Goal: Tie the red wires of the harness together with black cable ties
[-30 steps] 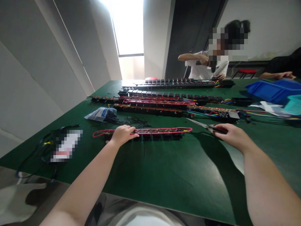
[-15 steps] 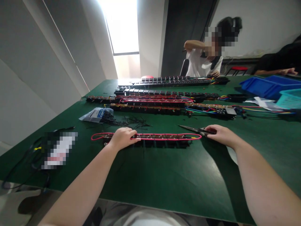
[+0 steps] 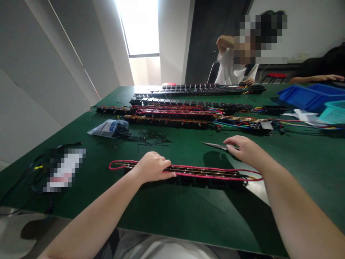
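Observation:
My left hand [image 3: 155,167] is wrapped over a long black power strip assembly [image 3: 199,178], its thumb on the near side and its fingers across the top. Red wire [image 3: 185,166] loops around the strip and sticks out past both ends, with brass-coloured bars between the runs. Beyond the strip's right half, my right hand [image 3: 244,148] has its fingers closed around the handle end of a pair of scissors [image 3: 215,145]. The scissors' pointed blades face left, low over the table; the handles are mostly hidden by my fingers.
Loose black cable ties [image 3: 153,137] spill from a clear plastic bag [image 3: 107,128]. Several wired strips [image 3: 167,121] lie across the table [image 3: 172,212]. Blue bins [image 3: 309,97] and a teal basket [image 3: 334,112] stand right. A black cable [image 3: 32,176] lies left. Two people sit beyond.
My left hand and the strip have come nearer and to the right, the strip's right end now tilted towards me. My right hand has shifted slightly away from me at the scissors.

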The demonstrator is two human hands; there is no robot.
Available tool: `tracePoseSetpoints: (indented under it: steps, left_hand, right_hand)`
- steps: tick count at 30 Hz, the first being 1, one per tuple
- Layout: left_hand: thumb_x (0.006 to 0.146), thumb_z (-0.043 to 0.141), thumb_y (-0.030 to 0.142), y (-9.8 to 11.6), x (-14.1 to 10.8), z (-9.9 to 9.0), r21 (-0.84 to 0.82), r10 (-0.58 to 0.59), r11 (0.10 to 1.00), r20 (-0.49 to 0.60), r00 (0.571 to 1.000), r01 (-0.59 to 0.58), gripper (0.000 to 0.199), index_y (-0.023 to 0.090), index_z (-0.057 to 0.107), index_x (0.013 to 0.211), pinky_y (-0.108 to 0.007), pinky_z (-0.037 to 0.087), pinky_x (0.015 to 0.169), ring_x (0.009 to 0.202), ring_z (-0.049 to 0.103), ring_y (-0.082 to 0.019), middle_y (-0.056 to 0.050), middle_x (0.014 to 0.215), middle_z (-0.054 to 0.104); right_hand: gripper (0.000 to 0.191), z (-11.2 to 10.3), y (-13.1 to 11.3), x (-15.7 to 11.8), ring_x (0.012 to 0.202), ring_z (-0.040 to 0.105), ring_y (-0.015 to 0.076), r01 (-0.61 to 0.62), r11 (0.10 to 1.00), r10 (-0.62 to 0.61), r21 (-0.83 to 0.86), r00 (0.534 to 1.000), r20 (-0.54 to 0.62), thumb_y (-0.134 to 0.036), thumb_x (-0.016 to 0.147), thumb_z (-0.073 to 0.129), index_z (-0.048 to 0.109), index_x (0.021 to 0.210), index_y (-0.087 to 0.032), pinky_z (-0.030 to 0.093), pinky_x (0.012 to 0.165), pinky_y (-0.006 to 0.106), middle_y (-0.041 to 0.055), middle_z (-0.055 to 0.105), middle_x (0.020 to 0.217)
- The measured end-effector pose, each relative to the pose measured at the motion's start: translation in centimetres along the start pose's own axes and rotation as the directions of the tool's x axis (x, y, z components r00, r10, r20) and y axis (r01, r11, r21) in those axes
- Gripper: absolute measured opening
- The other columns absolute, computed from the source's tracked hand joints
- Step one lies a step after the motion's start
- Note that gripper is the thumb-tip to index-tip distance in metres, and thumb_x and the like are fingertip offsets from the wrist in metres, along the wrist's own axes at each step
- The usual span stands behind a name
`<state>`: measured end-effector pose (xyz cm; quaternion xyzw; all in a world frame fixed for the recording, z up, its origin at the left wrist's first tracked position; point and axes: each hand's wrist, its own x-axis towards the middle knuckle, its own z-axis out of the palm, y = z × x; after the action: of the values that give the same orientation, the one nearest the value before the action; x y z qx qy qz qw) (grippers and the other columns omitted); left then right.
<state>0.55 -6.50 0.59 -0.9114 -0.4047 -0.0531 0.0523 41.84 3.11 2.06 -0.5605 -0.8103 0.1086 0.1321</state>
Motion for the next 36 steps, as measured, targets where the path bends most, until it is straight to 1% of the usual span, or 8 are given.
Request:
tracePoseSetpoints:
  steps: [5, 7, 10, 13, 16, 19, 25, 36]
  left_hand:
    - [0.101, 0.058, 0.065, 0.2, -0.1, -0.3, -0.070, -0.028, 0.997, 0.062, 0.998, 0.032, 0.050, 0.017, 0.075, 0.096, -0.039, 0.056, 0.084, 0.086, 0.078, -0.028, -0.009, 0.086, 0.079]
    - [0.102, 0.058, 0.062, -0.2, 0.0, -0.7, -0.107, -0.062, 0.992, 0.091, 0.994, 0.072, 0.046, 0.019, 0.075, 0.100, -0.038, 0.057, 0.085, 0.087, 0.077, -0.025, -0.006, 0.087, 0.079]
    - [0.107, 0.055, 0.052, -1.7, 0.9, -1.5, -0.158, -0.144, 0.973, 0.146, 0.979, 0.167, 0.036, 0.020, 0.071, 0.116, -0.036, 0.060, 0.082, 0.086, 0.074, -0.019, -0.003, 0.095, 0.076]
    - [0.104, 0.065, 0.044, -3.9, 2.9, -1.9, -0.167, -0.235, 0.949, 0.191, 0.953, 0.267, 0.033, 0.018, 0.066, 0.125, -0.039, 0.063, 0.088, 0.100, 0.071, -0.020, -0.008, 0.120, 0.070]
    - [0.103, 0.066, 0.041, -5.4, 5.0, -1.3, -0.158, -0.313, 0.926, 0.184, 0.932, 0.343, 0.035, 0.019, 0.064, 0.131, -0.044, 0.062, 0.096, 0.112, 0.068, -0.023, -0.010, 0.133, 0.066]
    - [0.103, 0.066, 0.041, -5.7, 5.8, -0.2, -0.148, -0.355, 0.913, 0.175, 0.918, 0.381, 0.036, 0.019, 0.064, 0.132, -0.046, 0.061, 0.098, 0.115, 0.068, -0.024, -0.010, 0.135, 0.065]
    - [0.103, 0.067, 0.041, -5.5, 5.1, 1.0, -0.136, -0.331, 0.923, 0.201, 0.922, 0.361, 0.036, 0.019, 0.064, 0.131, -0.046, 0.061, 0.098, 0.115, 0.068, -0.024, -0.010, 0.134, 0.065]
    - [0.103, 0.067, 0.041, -5.4, 4.7, 0.6, -0.086, -0.334, 0.933, 0.161, 0.929, 0.351, 0.037, 0.020, 0.063, 0.133, -0.047, 0.060, 0.100, 0.117, 0.067, -0.025, -0.011, 0.137, 0.064]
  right_hand:
    - [0.047, -2.7, -4.7, -2.5, 0.073, 0.068, 0.0224, 0.020, 0.989, -0.031, 0.148, 0.996, 0.078, -0.066, 0.099, 0.052, 0.074, 0.110, -0.026, 0.054, 0.062, 0.035, 0.0078, 0.076, 0.090]
    - [0.054, -2.9, -6.5, -2.6, 0.073, 0.067, 0.0245, 0.043, 0.980, -0.055, 0.196, 0.997, 0.060, -0.071, 0.098, 0.045, 0.074, 0.109, -0.027, 0.053, 0.063, 0.037, 0.0094, 0.077, 0.089]
    - [0.052, -2.5, -9.2, -1.6, 0.082, 0.070, 0.0264, 0.119, 0.957, -0.153, 0.263, 0.982, 0.114, -0.073, 0.090, 0.056, 0.077, 0.098, -0.026, 0.056, 0.073, 0.039, 0.0088, 0.078, 0.090]
    - [0.046, -2.3, -12.0, 0.4, 0.079, 0.070, 0.0228, 0.174, 0.936, -0.231, 0.305, 0.960, 0.160, -0.068, 0.089, 0.065, 0.078, 0.094, -0.025, 0.055, 0.073, 0.035, 0.0062, 0.078, 0.087]
    - [0.037, -1.0, -14.5, 2.5, 0.085, 0.070, 0.0194, 0.187, 0.925, -0.245, 0.331, 0.959, 0.143, -0.056, 0.101, 0.060, 0.074, 0.107, -0.021, 0.057, 0.079, 0.036, 0.0052, 0.076, 0.095]
    - [0.035, 2.1, -16.4, 3.5, 0.097, 0.071, 0.0200, 0.167, 0.927, -0.233, 0.335, 0.958, 0.165, -0.044, 0.103, 0.064, 0.067, 0.124, -0.018, 0.062, 0.085, 0.041, 0.0076, 0.072, 0.118]
    - [0.034, 7.6, -17.9, 2.8, 0.110, 0.069, 0.0233, 0.183, 0.938, -0.277, 0.294, 0.907, 0.318, -0.040, 0.102, 0.066, 0.067, 0.130, -0.020, 0.061, 0.094, 0.046, 0.0099, 0.068, 0.133]
    - [0.034, 8.0, -17.1, 3.0, 0.110, 0.070, 0.0235, 0.193, 0.937, -0.296, 0.291, 0.882, 0.367, -0.041, 0.103, 0.065, 0.067, 0.129, -0.020, 0.061, 0.093, 0.045, 0.0093, 0.069, 0.132]
